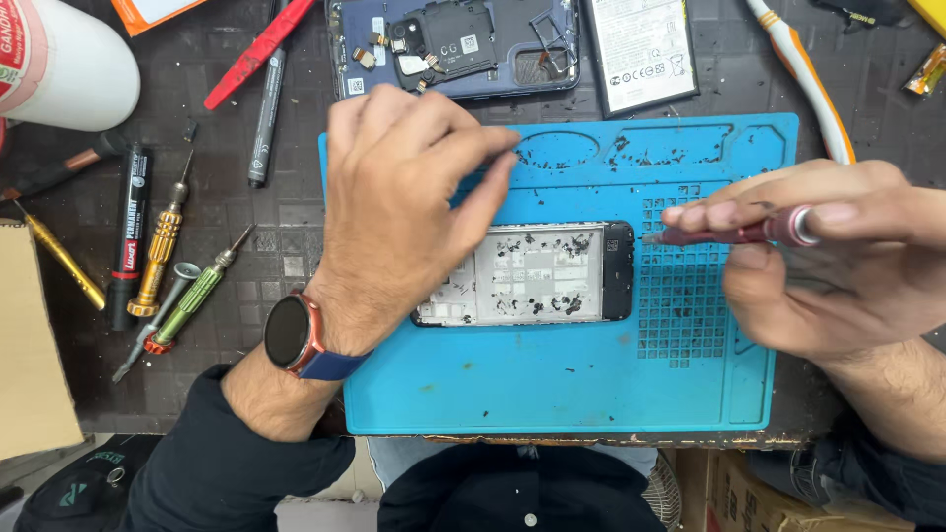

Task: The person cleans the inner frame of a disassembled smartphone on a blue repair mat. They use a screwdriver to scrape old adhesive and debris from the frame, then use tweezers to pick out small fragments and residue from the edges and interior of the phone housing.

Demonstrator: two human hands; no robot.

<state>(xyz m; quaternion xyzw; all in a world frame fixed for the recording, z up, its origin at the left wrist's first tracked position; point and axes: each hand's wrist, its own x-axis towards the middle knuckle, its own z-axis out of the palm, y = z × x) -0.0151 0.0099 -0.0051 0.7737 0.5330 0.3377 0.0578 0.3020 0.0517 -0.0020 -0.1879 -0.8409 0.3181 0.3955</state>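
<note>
Your work sits in the middle of the frame: an opened phone frame (537, 274) lies flat across the blue repair mat (552, 384), its pale inner plate facing up and speckled with dark adhesive residue. Judging from that, the teardown is well along. The rear housing with its camera module (453, 44) already lies apart at the top centre, and the flat battery (642, 49) rests beside it at the upper right. What remains, as far as you can see here, is the work at the frame's dark right-hand end, where your tool tip is aimed.

Your left hand (399, 202) comes in from the lower left, wrist with the watch (293, 332) bent, palm down over the frame's left end. Its fingers are curled loosely and pressed down on the frame, steadying it, not pinching anything.

Your right hand (818, 261) enters from the right edge, pinching a pink-handled screwdriver (734, 232) between thumb and fingertips. The shaft is held nearly level, tip pointing left and just beside the frame's right end; whether it touches is not clear.

Spare screwdrivers (177, 266) lie well apart at the left of the frame.
</note>
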